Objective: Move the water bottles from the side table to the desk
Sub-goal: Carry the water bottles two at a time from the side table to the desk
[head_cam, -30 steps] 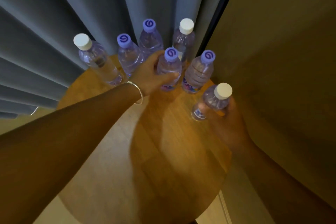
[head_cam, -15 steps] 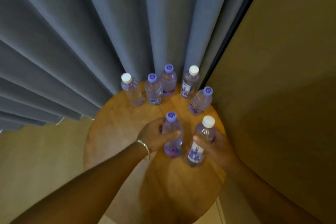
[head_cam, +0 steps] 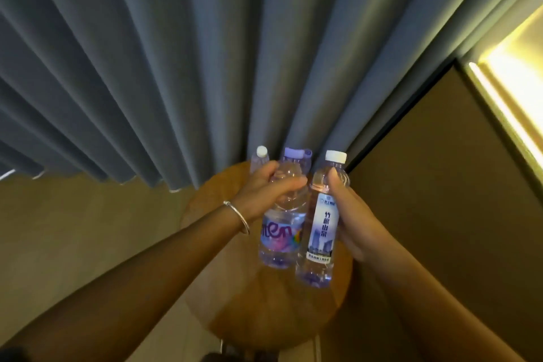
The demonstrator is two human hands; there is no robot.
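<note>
Overhead, grey pleated curtains [head_cam: 176,67] hang behind the round wooden desk [head_cam: 249,303]. Above it, the left hand [head_cam: 261,191] grips a purple-capped clear plastic bottle [head_cam: 279,232]; the right hand [head_cam: 352,214] grips a white-capped clear plastic bottle [head_cam: 320,232].

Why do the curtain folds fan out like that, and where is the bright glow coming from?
Head view: the wide-angle lens bends the curtain folds outward; a warm light strip glares at the upper right, leaving the round table dim. The purple-capped bottle in the left hand and the white-capped bottle in the right hand look slightly soft.
</note>
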